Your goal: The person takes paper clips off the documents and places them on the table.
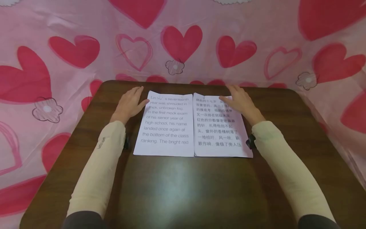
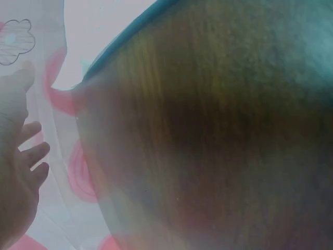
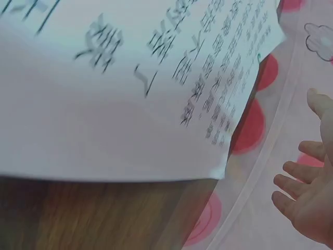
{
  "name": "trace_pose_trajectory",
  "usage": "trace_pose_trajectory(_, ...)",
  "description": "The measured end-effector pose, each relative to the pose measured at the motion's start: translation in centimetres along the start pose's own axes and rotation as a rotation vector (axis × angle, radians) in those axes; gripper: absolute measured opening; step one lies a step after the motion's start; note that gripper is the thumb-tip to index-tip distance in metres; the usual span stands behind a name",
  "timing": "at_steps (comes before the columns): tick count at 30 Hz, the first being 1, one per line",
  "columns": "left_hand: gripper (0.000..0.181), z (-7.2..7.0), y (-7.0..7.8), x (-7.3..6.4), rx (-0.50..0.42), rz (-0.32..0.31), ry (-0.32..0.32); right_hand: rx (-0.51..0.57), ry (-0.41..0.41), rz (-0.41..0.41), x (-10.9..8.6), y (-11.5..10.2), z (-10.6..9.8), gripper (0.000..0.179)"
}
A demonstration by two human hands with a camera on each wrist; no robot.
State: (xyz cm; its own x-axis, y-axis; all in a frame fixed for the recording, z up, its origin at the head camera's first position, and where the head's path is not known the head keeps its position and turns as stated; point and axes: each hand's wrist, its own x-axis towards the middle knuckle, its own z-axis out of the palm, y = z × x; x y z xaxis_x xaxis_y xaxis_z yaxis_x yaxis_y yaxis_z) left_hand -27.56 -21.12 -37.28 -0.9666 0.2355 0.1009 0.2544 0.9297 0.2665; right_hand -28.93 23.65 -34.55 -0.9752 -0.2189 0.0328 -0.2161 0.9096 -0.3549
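The left hand (image 1: 128,103), empty and loosely extended, hung beside the English sheet (image 1: 166,130); I couldn't tell whether its thumb touched. The right hand (image 1: 241,102), open-fingered and empty, hovered over the Chinese sheet's (image 1: 217,130) far corner. Both sheets lay near the desk's (image 1: 194,190) far edge. Handling them well, I judged, called for light fingertips, avoiding creases.
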Motion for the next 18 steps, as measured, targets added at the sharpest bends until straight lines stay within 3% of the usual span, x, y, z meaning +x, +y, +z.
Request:
trace_pose_trajectory(11, 0.074, 1.1, 0.2, 0.2, -0.082, -0.067, -0.063, 0.059, -0.068, 0.037, 0.8, -2.1, 1.7, 0.081)
trace_pose_trajectory(18, 0.072, 1.2, 0.2, 1.0, -0.159, -0.092, -0.056, 0.065, -0.058, -0.017, 2.1, -3.8, 2.4, 0.079)
